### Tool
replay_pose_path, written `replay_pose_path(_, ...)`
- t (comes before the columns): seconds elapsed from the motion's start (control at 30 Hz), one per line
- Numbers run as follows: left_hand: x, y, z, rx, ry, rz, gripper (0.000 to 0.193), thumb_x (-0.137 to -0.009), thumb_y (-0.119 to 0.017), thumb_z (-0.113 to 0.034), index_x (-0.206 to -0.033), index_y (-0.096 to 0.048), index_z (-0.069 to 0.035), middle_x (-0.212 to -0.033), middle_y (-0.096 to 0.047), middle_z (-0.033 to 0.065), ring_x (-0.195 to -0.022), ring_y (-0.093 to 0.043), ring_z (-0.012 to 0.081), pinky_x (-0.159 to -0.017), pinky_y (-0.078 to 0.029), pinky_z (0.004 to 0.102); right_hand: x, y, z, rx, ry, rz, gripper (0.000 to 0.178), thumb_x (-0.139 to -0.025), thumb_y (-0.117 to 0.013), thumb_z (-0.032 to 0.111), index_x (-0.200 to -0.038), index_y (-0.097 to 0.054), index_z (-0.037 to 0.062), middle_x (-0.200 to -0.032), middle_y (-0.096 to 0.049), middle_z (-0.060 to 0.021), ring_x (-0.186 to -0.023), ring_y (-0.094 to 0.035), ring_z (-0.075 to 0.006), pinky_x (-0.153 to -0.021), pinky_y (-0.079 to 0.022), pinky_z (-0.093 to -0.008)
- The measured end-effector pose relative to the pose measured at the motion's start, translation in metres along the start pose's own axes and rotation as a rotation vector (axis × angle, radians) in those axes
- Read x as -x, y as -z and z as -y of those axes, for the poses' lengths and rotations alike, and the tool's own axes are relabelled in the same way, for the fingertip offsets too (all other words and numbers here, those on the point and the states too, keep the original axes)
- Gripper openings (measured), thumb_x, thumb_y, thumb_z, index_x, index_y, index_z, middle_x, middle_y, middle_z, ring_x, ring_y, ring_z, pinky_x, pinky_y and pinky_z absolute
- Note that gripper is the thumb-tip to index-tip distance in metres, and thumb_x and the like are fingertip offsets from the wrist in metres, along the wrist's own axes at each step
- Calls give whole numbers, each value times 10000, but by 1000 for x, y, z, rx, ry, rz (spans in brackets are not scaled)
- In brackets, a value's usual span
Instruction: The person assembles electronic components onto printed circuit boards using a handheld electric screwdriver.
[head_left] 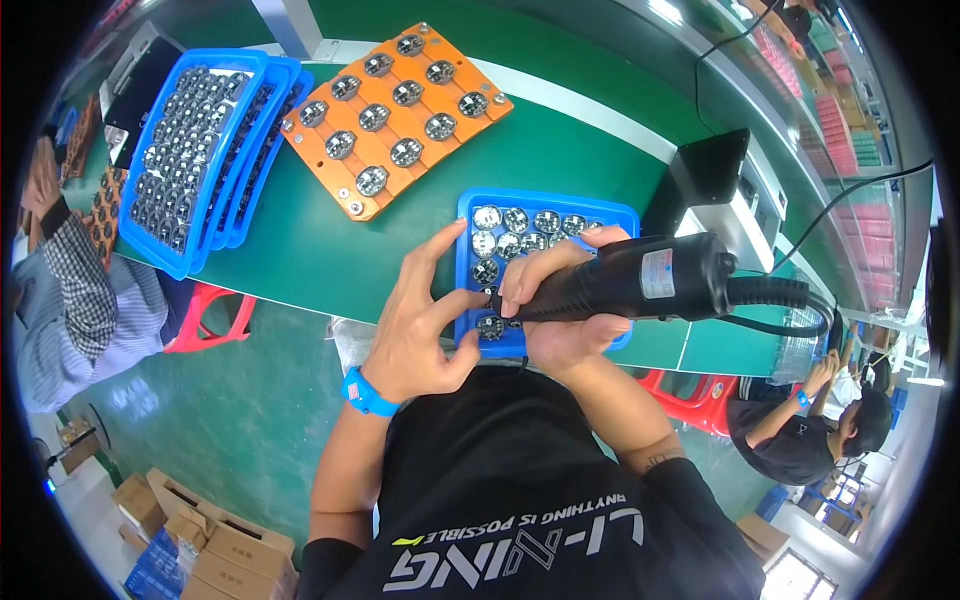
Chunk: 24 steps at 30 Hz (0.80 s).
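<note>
My right hand [565, 310] is wrapped round a black cylindrical handheld tool [630, 285] with a ribbed cable sleeve at its back. The tool's narrow end points left, over a blue tray [462, 260] of round silver-and-black parts [508, 246]. At the tray's left side, my left hand [425, 320] has its fingers spread. One fingertip reaches in beside the tool's tip, close to a round part [490, 327]; whether it touches a part is hard to make out. My right hand and the tool hide much of the tray's right half.
An orange fixture plate [325, 165] holding similar round parts lies beyond the tray. Stacked blue trays [190, 262] stand at the left. A black-and-white device [735, 215] sits to the right, near a hanging cable [850, 185]. Co-workers sit on both sides.
</note>
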<state>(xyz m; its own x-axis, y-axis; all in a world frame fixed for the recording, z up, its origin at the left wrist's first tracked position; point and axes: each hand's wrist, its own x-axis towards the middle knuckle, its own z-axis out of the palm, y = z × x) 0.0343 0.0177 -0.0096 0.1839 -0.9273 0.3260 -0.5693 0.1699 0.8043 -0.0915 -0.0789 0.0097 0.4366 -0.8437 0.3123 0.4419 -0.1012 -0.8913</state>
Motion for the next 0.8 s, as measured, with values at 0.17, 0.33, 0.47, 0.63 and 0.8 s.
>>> replay_pose_path(0.17, -1, 0, -2, -1, 24, -1, 192, -600, -652, -40, -785, -677, 6, -1442, -408, 270, -1267, -457, 464, -1035, -412, 495, 1, 0, -2, -1, -44, 28, 819, -795, -538, 780, -1236, -272, 143, -664, -543, -94, -506, -539, -203, -501, -476, -325)
replay_pose_path(0.33, -2, -4, -3, -32, 31, -8, 139, -601, -642, -40, -726, -657, 21, -1448, -395, 284, -1273, -452, 467, -1036, -412, 486, 6, 8, -16, -78, -56, 156, 825, -761, -655, 725, -1247, -311, 153, -684, -568, -104, -523, -544, -203, -505, -476, -321)
replay_pose_path(0.47, -2, -6, -1, -51, 57, -9, 128, -611, -626, -44, -714, -651, 27, -1471, -363, 304, -1281, -446, 472, -1051, -397, 481, 2, 4, -14, -116, -84, 143, 823, -769, -710, 663, -1273, -334, 132, -671, -571, -120, -508, -535, -200, -487, -470, -313)
replay_pose_path(0.63, -2, -8, -1, -60, 47, -11, 146, -611, -615, -45, -731, -662, 25, -1484, -343, 314, -1290, -438, 475, -1061, -385, 483, -1, 4, -13, -105, -30, 40, 825, -801, -666, 669, -1285, -312, 103, -653, -551, -120, -480, -529, -203, -471, -475, -306)
replay_pose_path(0.8, -1, -9, -4, -72, 28, -3, 164, -639, -632, -39, -786, -692, 2, -1459, -375, 309, -1291, -446, 470, -1050, -395, 499, -13, 23, 22, -64, 37, -148, 956, -829, -423, 815, -1428, -217, 100, -634, -529, -90, -443, -520, -195, -461, -474, -325)
